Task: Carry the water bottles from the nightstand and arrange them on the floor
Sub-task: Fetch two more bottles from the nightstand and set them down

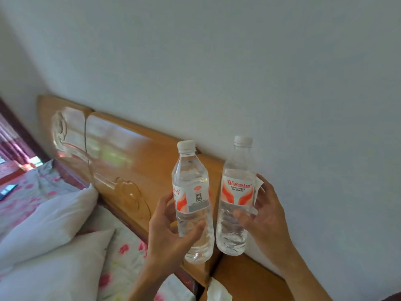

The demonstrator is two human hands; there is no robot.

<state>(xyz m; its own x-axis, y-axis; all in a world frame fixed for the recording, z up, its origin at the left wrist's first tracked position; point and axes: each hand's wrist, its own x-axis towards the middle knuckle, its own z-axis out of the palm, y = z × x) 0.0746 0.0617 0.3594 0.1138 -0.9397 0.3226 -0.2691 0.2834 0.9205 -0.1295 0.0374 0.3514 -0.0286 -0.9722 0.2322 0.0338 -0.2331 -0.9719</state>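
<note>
I hold two clear plastic water bottles with white caps and red-and-white labels, both upright in the air. My left hand point(171, 231) grips the left bottle point(192, 192) around its lower half. My right hand point(263, 216) grips the right bottle point(237, 187), fingers behind it and thumb across its front. The two bottles are side by side, a small gap apart. Below them at the bottom right lies the wooden nightstand point(249, 276), its top partly hidden by my right forearm.
A glossy wooden headboard point(121, 157) runs diagonally along the white wall point(238, 61). To the left is a bed with a floral sheet point(128, 248) and white pillows point(50, 224). A crumpled white tissue point(217, 290) lies at the nightstand's front edge.
</note>
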